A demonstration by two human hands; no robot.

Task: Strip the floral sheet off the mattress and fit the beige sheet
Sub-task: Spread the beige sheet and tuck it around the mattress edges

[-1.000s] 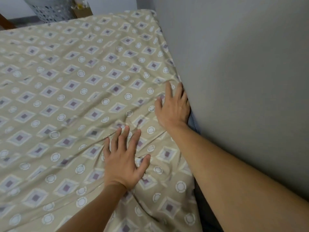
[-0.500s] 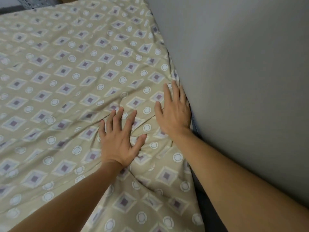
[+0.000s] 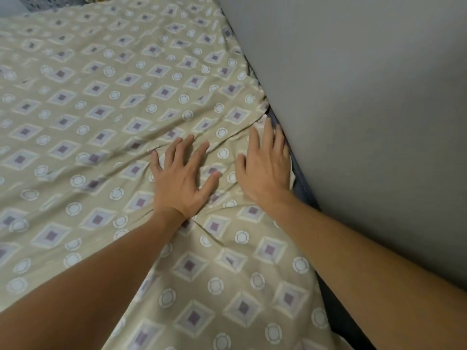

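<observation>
Beige sheet [image 3: 106, 102]: spread over mattress, edge bunched against grey wall [image 3: 366, 109]. Pressed flat by left hand [image 3: 180, 179], fingers splayed, and right hand [image 3: 266, 170], fingers straight, nearest wall. Nothing gripped.

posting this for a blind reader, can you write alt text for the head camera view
Two bare hands press flat on a beige sheet with a diamond and circle pattern: the left hand mid-bed, the right hand at the sheet's edge beside a grey wall. Wrinkles fan out around the hands.
</observation>
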